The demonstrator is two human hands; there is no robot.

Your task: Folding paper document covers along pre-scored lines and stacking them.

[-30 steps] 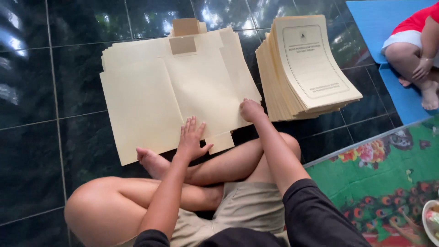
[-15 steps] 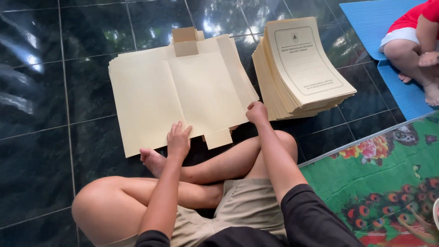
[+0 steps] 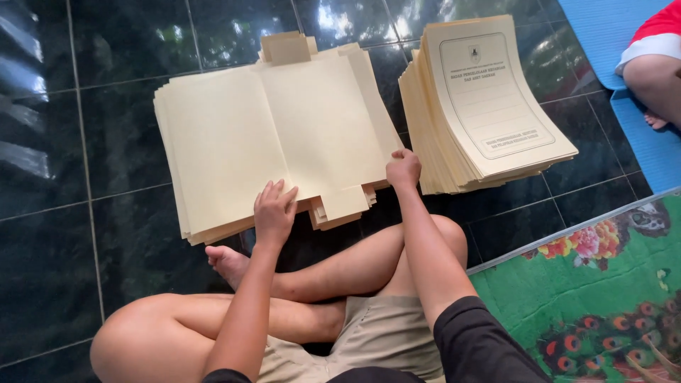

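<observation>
Floor (image 3: 85, 213): dark glossy tiles, reflections on surface. Person seated cross-legged on it, bare legs, dark sleeves.

Green patterned mat (image 3: 589, 291) w/ flowers and peacock-feather motifs at lower right; blue mat (image 3: 603, 28) upper right, w/ a second person's leg (image 3: 656, 78) and red-white garment on it.

Stack of opened cream folders (image 3: 269, 135) lies flat on floor directly ahead of person, flaps showing at top and bottom edges. Contents: cannot tell, only blank inner faces visible.

Stack of closed cream folders (image 3: 489, 106), printed covers up, just beside the opened stack on its right; edges fanned, front sagging.

Left hand (image 3: 274, 213): fingers spread, flat on near edge of opened stack; no grip closed on anything.

Right hand (image 3: 403, 169): fingers curled at the top folder's right near corner. Grip on the sheet: cannot tell.
</observation>
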